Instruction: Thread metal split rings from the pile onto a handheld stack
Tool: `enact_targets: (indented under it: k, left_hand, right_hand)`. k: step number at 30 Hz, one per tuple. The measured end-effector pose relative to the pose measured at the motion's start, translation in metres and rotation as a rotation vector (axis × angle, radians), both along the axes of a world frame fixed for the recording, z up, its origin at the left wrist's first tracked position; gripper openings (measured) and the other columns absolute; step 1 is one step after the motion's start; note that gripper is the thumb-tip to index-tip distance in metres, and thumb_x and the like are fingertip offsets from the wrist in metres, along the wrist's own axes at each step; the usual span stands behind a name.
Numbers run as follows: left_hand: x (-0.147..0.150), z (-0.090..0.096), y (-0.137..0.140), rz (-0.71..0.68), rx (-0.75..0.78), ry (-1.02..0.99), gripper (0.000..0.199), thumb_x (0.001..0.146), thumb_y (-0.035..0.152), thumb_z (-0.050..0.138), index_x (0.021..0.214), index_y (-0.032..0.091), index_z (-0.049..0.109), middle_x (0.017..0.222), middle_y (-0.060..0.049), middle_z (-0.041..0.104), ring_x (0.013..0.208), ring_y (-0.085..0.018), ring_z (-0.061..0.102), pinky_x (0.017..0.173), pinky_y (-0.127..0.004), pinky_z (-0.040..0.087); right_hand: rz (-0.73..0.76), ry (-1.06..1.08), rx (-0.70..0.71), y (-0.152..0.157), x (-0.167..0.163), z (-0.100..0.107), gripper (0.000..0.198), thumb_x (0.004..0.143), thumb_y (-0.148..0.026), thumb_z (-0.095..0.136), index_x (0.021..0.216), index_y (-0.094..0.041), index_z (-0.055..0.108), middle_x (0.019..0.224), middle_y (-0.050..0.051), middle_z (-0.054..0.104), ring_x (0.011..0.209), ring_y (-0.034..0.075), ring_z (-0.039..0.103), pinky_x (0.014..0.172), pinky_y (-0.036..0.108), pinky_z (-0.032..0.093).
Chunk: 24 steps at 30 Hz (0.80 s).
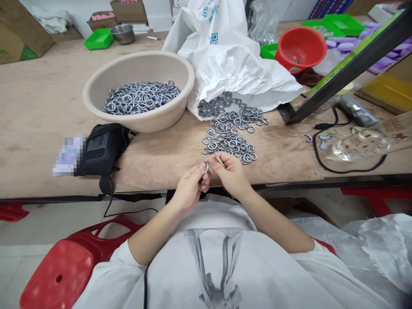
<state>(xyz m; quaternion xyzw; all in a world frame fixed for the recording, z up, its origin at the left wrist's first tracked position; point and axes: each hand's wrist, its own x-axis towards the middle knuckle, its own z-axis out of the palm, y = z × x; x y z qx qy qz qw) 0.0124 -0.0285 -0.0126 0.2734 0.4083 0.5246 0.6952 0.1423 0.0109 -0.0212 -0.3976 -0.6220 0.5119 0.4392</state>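
Note:
At the table's front edge my left hand [192,185] is closed on a grey ring [206,168], held between thumb and fingers. Part of another ring seems to show lower in the same hand. Just to the right, my right hand [232,174] pinches a thin wooden stick [219,161], close to the ring but I cannot tell whether it touches. Beyond my hands lies a loose pile of grey rings [230,143], spilling from the mouth of a white woven sack [231,77]. A beige basin [138,122] at the left holds many similar rings.
A black pouch [104,148] with a cord lies left of my hands. On the right are a black metal post [322,94], a clear bottle [360,146] and a black cable [349,171]. A red bowl [301,49] stands behind. A red stool [61,274] is below left.

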Motion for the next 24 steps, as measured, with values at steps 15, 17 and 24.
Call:
enact_targets:
  k: [15, 17, 24]
  left_hand:
    - [-0.001, -0.004, -0.007, -0.013, -0.018, -0.104, 0.046, 0.082, 0.047, 0.07, 0.058, 0.016, 0.046, 0.052, 0.005, 0.039, 0.047, -0.006, 0.033, 0.048, -0.02, 0.032]
    - [-0.003, -0.003, -0.012, -0.098, 0.022, -0.084, 0.048, 0.082, 0.048, 0.07, 0.056, 0.016, 0.046, 0.053, 0.004, 0.04, 0.048, -0.006, 0.036, 0.049, -0.021, 0.033]
    - [-0.02, -0.004, -0.012, -0.047, 0.003, -0.074, 0.03, 0.079, 0.041, 0.075, 0.076, 0.012, 0.066, 0.072, -0.002, 0.06, 0.057, -0.008, 0.053, 0.055, -0.021, 0.048]
  right_hand:
    - [0.03, -0.45, 0.443, -0.007, 0.011, -0.004, 0.048, 0.1, -0.053, 0.04, 0.067, -0.021, 0.055, 0.063, 0.001, 0.057, 0.061, 0.014, 0.052, 0.06, 0.028, 0.034]
    - [-0.053, -0.504, 0.346, 0.006, 0.014, -0.007, 0.051, 0.1, -0.055, 0.037, 0.066, -0.021, 0.054, 0.06, -0.001, 0.054, 0.059, 0.014, 0.05, 0.058, 0.027, 0.032]
    - [-0.126, -1.056, 0.393, 0.046, 0.001, 0.0, 0.033, 0.092, -0.051, 0.058, 0.104, -0.023, 0.069, 0.101, 0.008, 0.07, 0.081, 0.023, 0.064, 0.06, 0.03, 0.031]
